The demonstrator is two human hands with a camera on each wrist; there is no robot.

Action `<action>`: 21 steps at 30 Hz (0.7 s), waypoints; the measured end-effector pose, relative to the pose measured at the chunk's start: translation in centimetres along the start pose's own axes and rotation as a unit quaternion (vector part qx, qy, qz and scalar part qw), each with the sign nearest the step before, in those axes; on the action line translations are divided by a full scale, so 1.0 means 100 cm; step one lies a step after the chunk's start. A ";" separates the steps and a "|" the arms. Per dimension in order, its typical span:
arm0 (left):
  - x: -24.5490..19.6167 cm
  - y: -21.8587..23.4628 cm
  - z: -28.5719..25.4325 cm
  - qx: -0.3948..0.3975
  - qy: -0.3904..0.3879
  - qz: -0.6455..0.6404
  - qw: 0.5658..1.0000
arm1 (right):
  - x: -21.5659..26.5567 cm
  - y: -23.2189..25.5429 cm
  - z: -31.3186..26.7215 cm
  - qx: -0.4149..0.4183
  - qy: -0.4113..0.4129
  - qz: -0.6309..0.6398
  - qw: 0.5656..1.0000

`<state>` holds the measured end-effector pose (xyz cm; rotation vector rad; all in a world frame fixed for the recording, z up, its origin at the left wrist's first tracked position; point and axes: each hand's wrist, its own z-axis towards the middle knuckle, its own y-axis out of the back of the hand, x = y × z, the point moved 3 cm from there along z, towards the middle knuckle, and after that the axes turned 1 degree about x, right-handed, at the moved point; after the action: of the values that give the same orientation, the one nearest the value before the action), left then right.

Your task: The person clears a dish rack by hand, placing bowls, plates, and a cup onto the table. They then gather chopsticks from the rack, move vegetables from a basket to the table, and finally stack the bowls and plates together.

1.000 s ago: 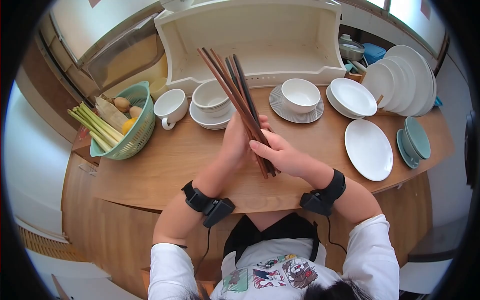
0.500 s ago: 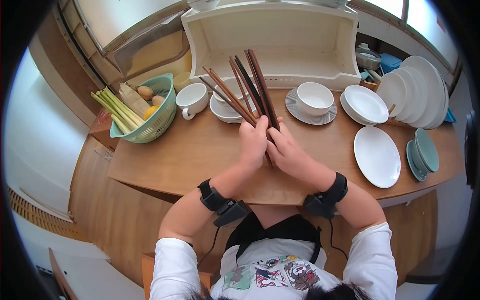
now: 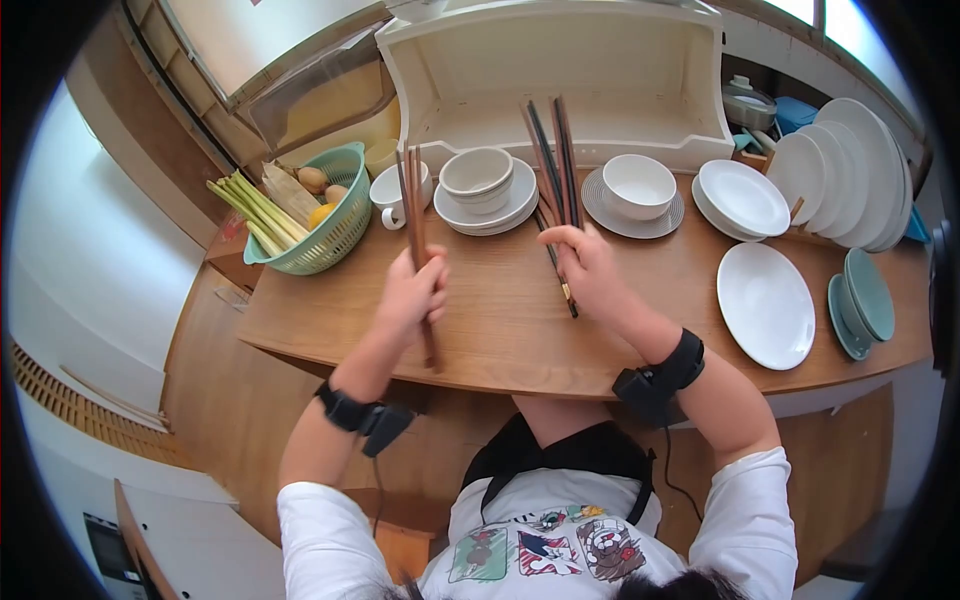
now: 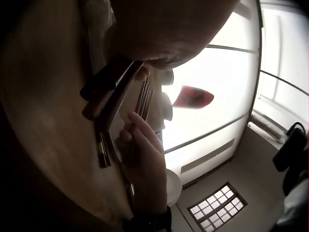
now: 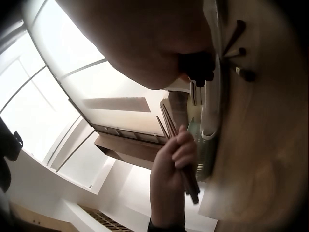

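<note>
Two groups of chopsticks show over the bench [image 3: 480,330] in the head view, brown sticks [image 3: 416,215] in the left hand [image 3: 408,292] and dark sticks [image 3: 566,165] in the right hand [image 3: 592,272], probably mid-sorting, which calls for keeping them apart; a green basket [image 3: 322,252] holds stalks [image 3: 250,208]. In the left wrist view, stick ends jut below the palm. The right wrist view shows both hands' fingers curled round their sticks.

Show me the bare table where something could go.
Bare table shows between the green basket and the left hand, between the hands, and between the right hand and the oval plate. The back is crowded with bowls and plates.
</note>
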<state>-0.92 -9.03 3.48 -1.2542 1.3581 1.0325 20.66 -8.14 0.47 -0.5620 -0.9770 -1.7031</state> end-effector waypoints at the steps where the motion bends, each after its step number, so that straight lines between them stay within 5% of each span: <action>1: -0.002 0.013 -0.011 -0.011 0.043 0.027 0.999 | -0.001 0.001 0.001 -0.002 -0.004 0.005 1.000; 4: 0.010 0.067 -0.023 0.015 0.123 0.072 0.990 | 0.004 0.005 0.004 0.005 -0.047 0.017 0.999; 6: 0.018 0.093 -0.027 -0.037 0.175 0.163 0.970 | 0.002 0.003 0.002 0.010 -0.050 0.018 0.999; 9: 0.020 0.107 -0.030 -0.124 0.161 0.200 0.958 | 0.003 0.001 0.002 0.019 -0.050 0.016 0.998; 13: 0.027 0.122 -0.008 -0.121 0.117 0.347 0.923 | 0.007 0.001 0.000 0.039 -0.086 0.035 0.995; 15: 0.025 0.121 0.016 -0.071 0.000 0.519 0.852 | 0.001 0.000 0.001 0.037 -0.069 0.029 0.997; 17: 0.016 0.118 0.038 -0.060 0.003 0.560 0.826 | 0.003 0.001 0.001 0.036 -0.052 0.021 0.998; 19: 0.014 0.114 0.057 -0.048 0.004 0.599 0.799 | 0.007 0.006 0.001 0.072 -0.118 0.039 0.990; 21: 0.019 0.117 0.074 -0.114 0.023 0.673 0.730 | 0.005 0.006 0.002 0.071 -0.107 0.035 0.991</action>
<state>-11.70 -0.82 0.06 -0.2080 2.2586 2.1744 21.04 -8.35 1.16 -0.6858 -1.2066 -1.5202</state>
